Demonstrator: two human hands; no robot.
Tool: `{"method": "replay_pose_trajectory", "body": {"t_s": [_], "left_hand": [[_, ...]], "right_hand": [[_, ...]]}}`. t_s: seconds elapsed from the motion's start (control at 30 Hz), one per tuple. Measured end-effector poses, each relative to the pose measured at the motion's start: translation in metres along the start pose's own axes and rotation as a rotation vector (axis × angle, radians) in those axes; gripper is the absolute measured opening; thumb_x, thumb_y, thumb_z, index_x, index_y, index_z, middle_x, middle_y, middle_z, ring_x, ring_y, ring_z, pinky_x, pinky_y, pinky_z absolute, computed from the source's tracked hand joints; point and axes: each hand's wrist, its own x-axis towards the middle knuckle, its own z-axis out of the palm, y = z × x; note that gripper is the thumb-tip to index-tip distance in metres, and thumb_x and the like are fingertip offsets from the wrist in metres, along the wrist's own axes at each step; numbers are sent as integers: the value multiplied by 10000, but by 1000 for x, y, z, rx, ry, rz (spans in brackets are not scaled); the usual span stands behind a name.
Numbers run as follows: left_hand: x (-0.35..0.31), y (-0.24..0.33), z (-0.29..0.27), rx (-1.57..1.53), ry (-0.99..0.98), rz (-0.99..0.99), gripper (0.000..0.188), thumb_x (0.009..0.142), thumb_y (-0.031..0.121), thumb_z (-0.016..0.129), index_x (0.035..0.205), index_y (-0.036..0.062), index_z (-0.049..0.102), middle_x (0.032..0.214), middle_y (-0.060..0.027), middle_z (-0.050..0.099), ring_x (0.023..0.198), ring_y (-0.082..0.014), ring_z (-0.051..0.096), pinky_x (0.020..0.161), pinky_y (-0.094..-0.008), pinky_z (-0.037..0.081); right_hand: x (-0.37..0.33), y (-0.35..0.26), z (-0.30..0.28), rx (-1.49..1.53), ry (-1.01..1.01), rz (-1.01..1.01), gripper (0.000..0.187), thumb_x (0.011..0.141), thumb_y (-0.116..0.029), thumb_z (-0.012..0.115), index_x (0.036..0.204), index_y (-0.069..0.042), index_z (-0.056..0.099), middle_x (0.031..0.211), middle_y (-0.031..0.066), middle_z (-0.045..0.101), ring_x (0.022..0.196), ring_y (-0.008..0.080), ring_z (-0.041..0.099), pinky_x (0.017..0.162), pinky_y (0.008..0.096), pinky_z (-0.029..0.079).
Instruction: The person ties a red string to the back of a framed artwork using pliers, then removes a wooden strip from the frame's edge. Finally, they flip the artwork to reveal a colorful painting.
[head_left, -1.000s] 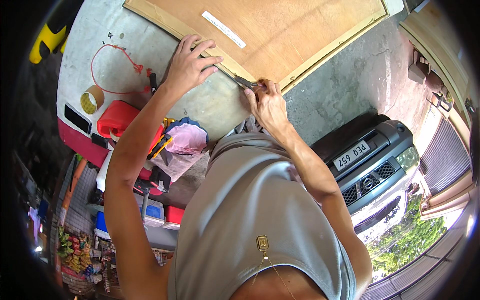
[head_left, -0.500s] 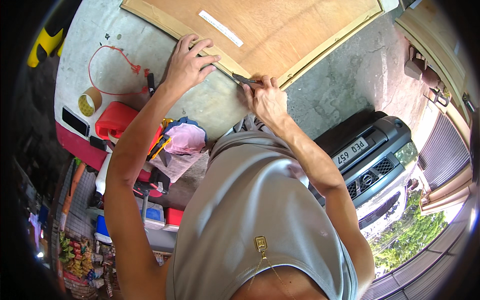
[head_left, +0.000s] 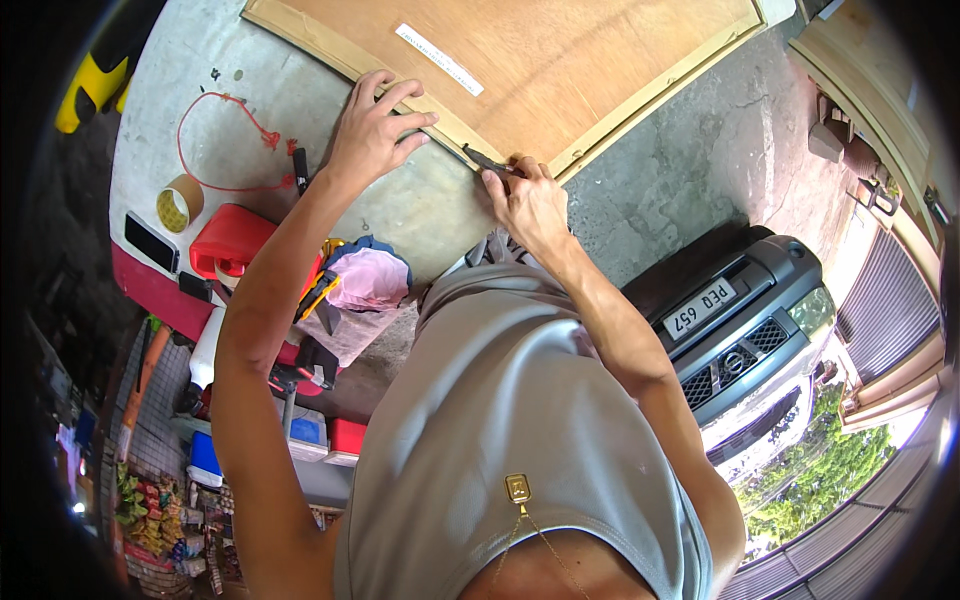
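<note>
Panel of flat, warm-brown wood point(head_left: 570, 60), edged by a pale tan wooden frame point(head_left: 627, 119), lies across the pale grey tabletop point(head_left: 245, 60) ahead of you, one corner pointing toward your body and a narrow white label strip point(head_left: 438, 59) stuck to its face. Your left hand point(head_left: 380, 125) rests on the frame's left-hand edge, fingers spread and lightly bent, clenched on nothing. Your right hand point(head_left: 532, 203) grasps a slim, dark grey tool point(head_left: 483, 158) close by the near corner; its tip points toward your left hand along that same edge, though you cannot tell whether it touches the wood. The two hands stand a little apart, with the tool's tip between them. On the tabletop to your left lie a thin red cord point(head_left: 270, 138) in a loose loop, a short black stick-shaped object point(head_left: 301, 170) beside your left forearm, a roll of yellow-brown tape point(head_left: 181, 203), a flat phone with a black screen point(head_left: 150, 242) and a bright red plastic object point(head_left: 230, 238) partly hidden behind that forearm. To your right, well apart from the panel, sits the front of a dark grey vehicle point(head_left: 735, 335).
</note>
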Motion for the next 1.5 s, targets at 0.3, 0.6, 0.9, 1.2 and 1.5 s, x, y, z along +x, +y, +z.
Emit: {"method": "replay_pose_trajectory", "body": {"t_s": [0.3, 0.6, 0.9, 1.2, 1.5], "left_hand": [[1, 2, -2, -21, 5, -12, 287, 678, 178, 801, 962, 177, 761, 1193, -12, 564, 1168, -354, 428, 1002, -465, 408], [5, 7, -1, -28, 0, -52, 315, 621, 186, 831, 927, 165, 757, 1169, -22, 554, 1164, -354, 418, 1045, -494, 347], [6, 7, -1, -30, 18, -35, 305, 620, 197, 834, 915, 170, 762, 1162, -11, 558, 1151, -331, 426, 1039, -487, 349], [6, 8, -1, -29, -13, -71, 274, 650, 216, 814, 917, 183, 764, 1169, -7, 570, 1176, -333, 419, 1064, -485, 336], [9, 18, -7, -140, 4, -18, 333, 733, 186, 758, 1055, 112, 715, 1103, -87, 615, 1080, -327, 499, 989, -460, 394]], "right_hand": [[10, -10, -15, 65, -117, 183, 400, 948, -347, 548, 879, -11, 755, 955, 240, 672, 884, 398, 652, 786, 453, 552], [38, 0, -30, -60, -231, -165, 281, 935, -325, 587, 1014, -121, 763, 972, 165, 690, 832, 350, 657, 720, 420, 557], [48, 8, -38, -181, -355, -144, 362, 938, -399, 573, 948, -87, 756, 803, 121, 712, 677, 284, 688, 616, 379, 568], [7, -30, 0, 122, -159, 453, 556, 922, -464, 556, 699, 23, 708, 600, 262, 616, 634, 416, 667, 625, 460, 546], [-8, -46, 21, 1523, -233, 858, 590, 1036, -418, 401, 567, -72, 491, 668, 133, 596, 513, 206, 569, 381, 314, 431]]}}
